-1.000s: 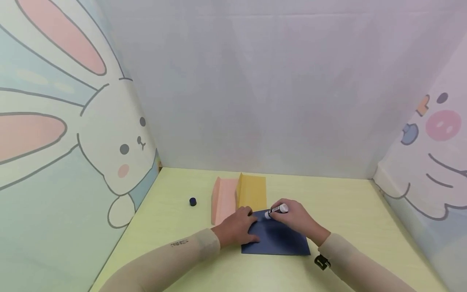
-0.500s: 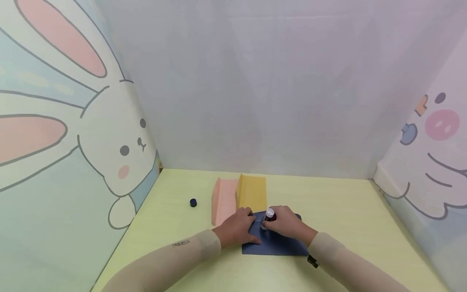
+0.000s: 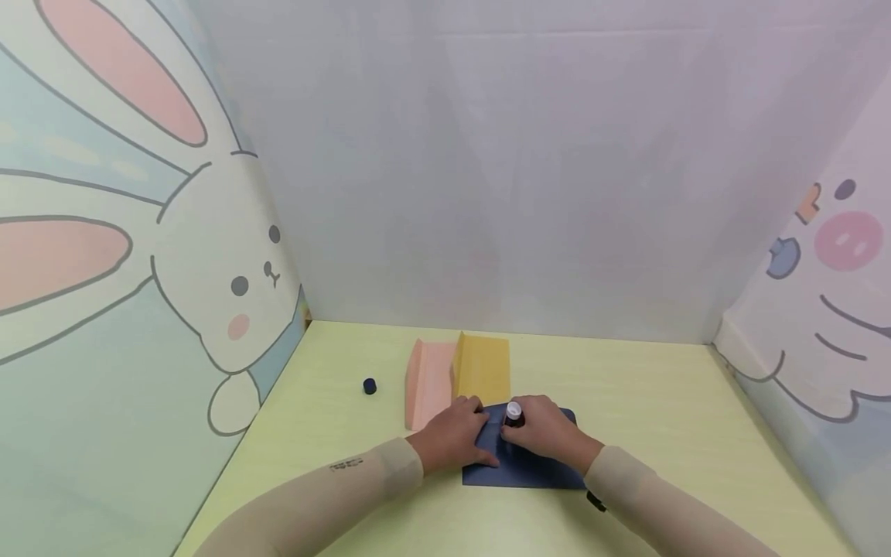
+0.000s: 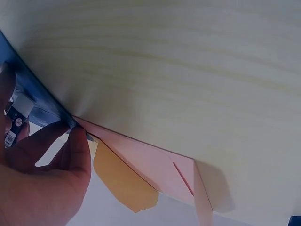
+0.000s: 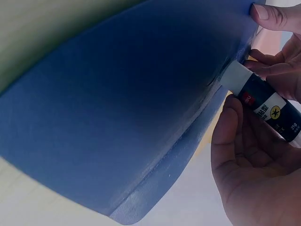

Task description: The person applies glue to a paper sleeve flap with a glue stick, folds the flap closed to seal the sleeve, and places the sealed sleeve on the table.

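A dark blue envelope (image 3: 529, 472) lies on the table before me, its narrow flap (image 5: 150, 188) folded out along the far side. My left hand (image 3: 452, 435) rests on its left end, thumb spread from the other fingers, fingertips pressing near the flap's corner. My right hand (image 3: 553, 429) grips a glue stick (image 5: 265, 103) with a dark label and white ends. The glue stick stands nearly upright in the head view, and its lower end meets the flap near the fold. A whitish smear runs along that fold in the right wrist view.
Behind the left hand lie a pink envelope (image 3: 435, 379) and a yellow envelope (image 3: 485, 367), flaps raised. A small dark cap (image 3: 370, 386) sits to their left on the pale yellow table (image 3: 626, 379). A grey-white wall (image 3: 487, 193) closes the back.
My right hand has shifted slightly left, and the glue stick has turned from a strong tilt to nearly upright, its lower end now on the flap. The left hand holds its place.
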`<control>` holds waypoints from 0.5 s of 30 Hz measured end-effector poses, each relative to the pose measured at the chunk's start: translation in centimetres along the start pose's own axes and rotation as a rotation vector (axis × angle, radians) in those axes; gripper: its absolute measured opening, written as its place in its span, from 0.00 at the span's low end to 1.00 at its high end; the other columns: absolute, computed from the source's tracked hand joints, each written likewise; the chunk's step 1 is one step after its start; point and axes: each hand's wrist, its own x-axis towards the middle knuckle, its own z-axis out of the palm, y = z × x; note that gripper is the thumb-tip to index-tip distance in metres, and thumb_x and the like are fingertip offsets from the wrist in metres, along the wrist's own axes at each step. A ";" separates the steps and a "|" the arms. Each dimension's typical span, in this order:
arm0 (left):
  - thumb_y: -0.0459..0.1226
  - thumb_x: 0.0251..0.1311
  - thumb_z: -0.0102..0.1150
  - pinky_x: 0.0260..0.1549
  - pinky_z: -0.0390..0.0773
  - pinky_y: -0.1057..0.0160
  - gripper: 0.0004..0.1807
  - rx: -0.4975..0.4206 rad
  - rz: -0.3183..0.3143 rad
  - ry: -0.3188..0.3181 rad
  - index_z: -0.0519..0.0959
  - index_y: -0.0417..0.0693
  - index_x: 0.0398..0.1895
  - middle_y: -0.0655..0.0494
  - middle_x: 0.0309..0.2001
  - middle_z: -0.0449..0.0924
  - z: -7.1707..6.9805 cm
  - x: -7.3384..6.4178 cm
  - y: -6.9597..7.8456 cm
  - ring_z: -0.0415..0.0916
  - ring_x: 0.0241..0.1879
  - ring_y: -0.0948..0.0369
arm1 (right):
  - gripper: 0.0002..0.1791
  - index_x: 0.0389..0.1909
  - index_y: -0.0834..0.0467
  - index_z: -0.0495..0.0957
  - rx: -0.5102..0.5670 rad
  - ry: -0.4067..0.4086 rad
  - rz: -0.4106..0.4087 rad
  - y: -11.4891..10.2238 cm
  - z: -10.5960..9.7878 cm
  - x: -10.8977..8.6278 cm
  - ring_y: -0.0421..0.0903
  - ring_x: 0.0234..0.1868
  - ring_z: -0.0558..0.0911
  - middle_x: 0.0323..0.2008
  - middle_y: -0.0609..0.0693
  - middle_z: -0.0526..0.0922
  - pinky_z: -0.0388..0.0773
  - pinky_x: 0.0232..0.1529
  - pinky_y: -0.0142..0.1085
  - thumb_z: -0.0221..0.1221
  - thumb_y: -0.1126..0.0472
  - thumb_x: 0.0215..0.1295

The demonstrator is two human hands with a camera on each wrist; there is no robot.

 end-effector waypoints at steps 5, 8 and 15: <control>0.73 0.64 0.81 0.57 0.86 0.67 0.48 0.008 -0.002 0.007 0.89 0.48 0.72 0.55 0.64 0.83 0.1 0.1 -0.1 0.74 0.52 0.62 | 0.13 0.35 0.55 0.82 -0.016 0.017 0.008 0.3 -0.3 -0.3 0.42 0.29 0.78 0.28 0.45 0.80 0.73 0.35 0.36 0.79 0.60 0.69; 0.74 0.63 0.81 0.56 0.86 0.67 0.48 0.010 -0.004 0.013 0.89 0.48 0.72 0.56 0.64 0.83 0.3 0.1 -0.1 0.74 0.52 0.62 | 0.13 0.34 0.54 0.81 -0.018 0.024 0.010 0.7 -0.5 -0.5 0.42 0.29 0.78 0.28 0.45 0.80 0.74 0.35 0.36 0.79 0.60 0.68; 0.74 0.64 0.80 0.58 0.86 0.67 0.49 0.016 0.003 0.012 0.89 0.48 0.73 0.56 0.64 0.84 0.5 0.2 -0.2 0.75 0.53 0.62 | 0.13 0.34 0.54 0.81 -0.019 0.030 0.023 1.7 -0.7 -1.0 0.41 0.30 0.78 0.29 0.44 0.81 0.75 0.36 0.36 0.79 0.61 0.67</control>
